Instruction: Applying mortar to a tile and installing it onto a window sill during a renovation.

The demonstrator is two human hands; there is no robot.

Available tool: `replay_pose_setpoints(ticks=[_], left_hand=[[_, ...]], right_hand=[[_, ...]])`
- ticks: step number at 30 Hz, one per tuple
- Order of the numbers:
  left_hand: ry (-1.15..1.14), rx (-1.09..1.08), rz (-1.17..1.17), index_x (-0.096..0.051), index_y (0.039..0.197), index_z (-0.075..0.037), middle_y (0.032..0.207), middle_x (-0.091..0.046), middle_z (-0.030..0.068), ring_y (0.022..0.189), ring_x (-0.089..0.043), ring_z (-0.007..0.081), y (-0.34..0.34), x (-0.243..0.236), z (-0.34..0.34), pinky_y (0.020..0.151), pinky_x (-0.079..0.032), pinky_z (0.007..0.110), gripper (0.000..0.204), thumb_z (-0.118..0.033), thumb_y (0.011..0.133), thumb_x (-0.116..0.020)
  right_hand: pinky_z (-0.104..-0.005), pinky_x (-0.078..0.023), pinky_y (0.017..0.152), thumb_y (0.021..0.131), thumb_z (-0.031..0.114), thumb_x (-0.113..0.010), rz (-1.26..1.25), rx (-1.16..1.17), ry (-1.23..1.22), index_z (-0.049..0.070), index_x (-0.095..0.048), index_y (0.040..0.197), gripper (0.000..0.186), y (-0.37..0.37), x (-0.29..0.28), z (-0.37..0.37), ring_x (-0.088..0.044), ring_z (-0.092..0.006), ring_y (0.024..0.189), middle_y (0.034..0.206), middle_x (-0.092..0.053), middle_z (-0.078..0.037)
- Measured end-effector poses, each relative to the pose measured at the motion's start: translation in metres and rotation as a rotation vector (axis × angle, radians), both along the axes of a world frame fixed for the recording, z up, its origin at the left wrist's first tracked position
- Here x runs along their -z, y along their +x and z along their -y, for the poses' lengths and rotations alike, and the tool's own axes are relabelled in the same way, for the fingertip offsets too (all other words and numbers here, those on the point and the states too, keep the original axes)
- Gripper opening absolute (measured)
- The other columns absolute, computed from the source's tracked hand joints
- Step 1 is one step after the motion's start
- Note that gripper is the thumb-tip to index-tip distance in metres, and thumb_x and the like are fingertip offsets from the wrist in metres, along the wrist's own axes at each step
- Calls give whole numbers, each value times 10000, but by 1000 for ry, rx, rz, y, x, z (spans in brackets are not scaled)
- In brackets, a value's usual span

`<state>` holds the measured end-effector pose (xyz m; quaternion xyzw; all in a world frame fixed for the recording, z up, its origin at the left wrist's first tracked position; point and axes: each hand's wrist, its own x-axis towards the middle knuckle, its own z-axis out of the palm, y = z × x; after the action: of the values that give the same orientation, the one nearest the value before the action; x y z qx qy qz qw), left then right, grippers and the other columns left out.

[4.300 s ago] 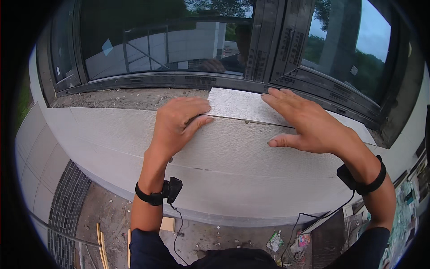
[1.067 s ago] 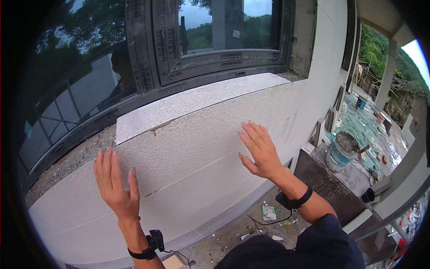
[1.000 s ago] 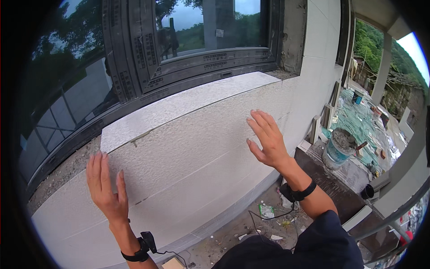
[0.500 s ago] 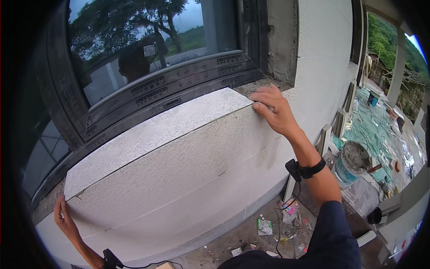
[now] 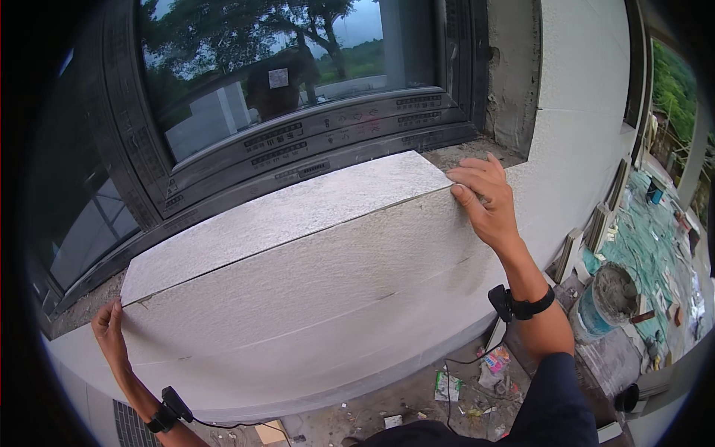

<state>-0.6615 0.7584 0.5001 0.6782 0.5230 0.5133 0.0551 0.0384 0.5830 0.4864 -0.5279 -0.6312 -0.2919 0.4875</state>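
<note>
A long white tile (image 5: 290, 222) with a rough, speckled face lies along the window sill. Its front edge runs close along the top of the pale textured wall cladding (image 5: 298, 294). At the tile's left front corner, the fingers and thumb of my left hand (image 5: 110, 337) pinch the end. My right hand (image 5: 488, 200) grips the opposite end, thumb near the front corner and fingers reaching over the sill. Bare grey mortar (image 5: 458, 155) shows beyond the tile's right end. What lies under the tile is hidden.
Behind the tile stands a dark window frame (image 5: 313, 149) with reflective glass. Lower right, a bucket of grey mortar (image 5: 615, 292) stands near green sheeting (image 5: 640, 223) and leaning panels (image 5: 572, 253). Black cables (image 5: 449, 387) run from my wrist straps; litter lies on the ground below.
The whole view has shifted, so the scene sits further right in the picture. Both hands stay at the tile's ends, and the tile shows no clear movement on the sill.
</note>
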Motion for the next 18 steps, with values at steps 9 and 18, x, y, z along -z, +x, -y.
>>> replay_pose_setpoints(ticks=[9, 18], left_hand=[[39, 19, 22, -757, 1075, 4, 905, -713, 23, 876, -602, 94, 2, 3, 3, 862, -451, 273, 276, -246, 973, -699], [562, -398, -546, -570, 1416, -49, 1504, -518, 145, 1477, -369, 332, 48, 55, 20, 1204, -288, 473, 457, -320, 1050, -525]], right_hand=[[-554, -326, 1126, 917, 182, -703, 49, 8, 15, 84, -748, 1047, 168, 3, -1, -1, -628, -279, 1116, 1048, -743, -45], [-573, -315, 1119, 885, 246, -708, 286, 227, 107, 40, -659, 1264, 434, -21, 20, 3, -464, -378, 1329, 1427, -557, -144]])
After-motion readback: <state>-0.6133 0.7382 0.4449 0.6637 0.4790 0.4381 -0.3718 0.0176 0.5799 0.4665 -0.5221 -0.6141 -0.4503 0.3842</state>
